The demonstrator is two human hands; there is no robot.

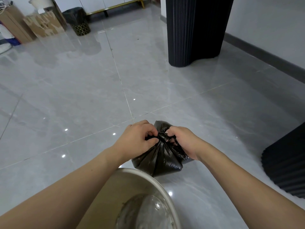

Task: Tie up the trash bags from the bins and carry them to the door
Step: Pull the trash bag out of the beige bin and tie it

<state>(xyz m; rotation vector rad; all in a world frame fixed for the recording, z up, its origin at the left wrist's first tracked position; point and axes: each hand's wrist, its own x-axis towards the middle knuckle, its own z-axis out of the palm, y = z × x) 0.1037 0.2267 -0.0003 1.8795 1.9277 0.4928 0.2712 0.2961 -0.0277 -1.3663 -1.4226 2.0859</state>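
A small black trash bag [160, 160] sits on the grey tiled floor just beyond an empty beige bin [145, 177] at the bottom of the view. Its gathered top forms a knot between my hands. My left hand [137, 139] pinches the bag's plastic on the left of the knot. My right hand [183, 140] grips the plastic on the right side. A second bin [79, 22] lined with a black bag stands far off at the upper left.
A tall black ribbed pedestal [196, 30] stands ahead on the right, and another black ribbed base [285, 167] is at the right edge. Cardboard boxes [42, 24] are stacked at the far left. A white cabinet on gold legs [115, 4] lines the back wall.
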